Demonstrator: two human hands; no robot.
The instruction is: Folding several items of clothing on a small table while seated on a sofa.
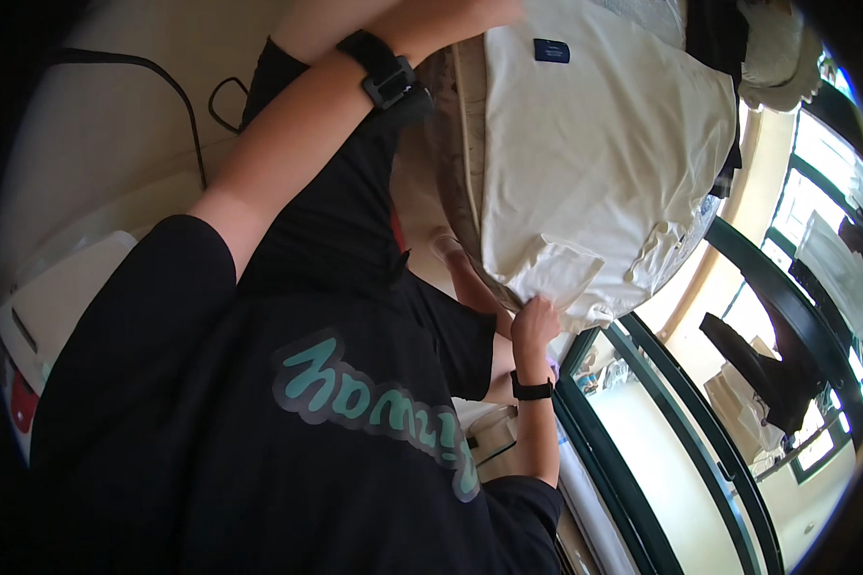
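Observation:
A cream shirt (604,144) lies spread out over a padded surface, with a dark label (551,51) near its upper edge in the view. Part of the cloth is folded over in a loose flap (558,268) at the lower end. My right hand (537,321), with a black band on the wrist, is closed with its fingers on the shirt's edge beside that flap. My left hand (484,13) reaches to the top of the view beside the shirt's upper corner. It is smeared and partly cut off, so its fingers do not show clearly.
The padded surface (462,144) has a rounded, piped edge toward me. A dark cloth (714,38) lies beyond the shirt. Dark-framed glass doors (662,412) stand at the right, with clothes (829,278) hanging past them. A black cable (177,86) runs at the left.

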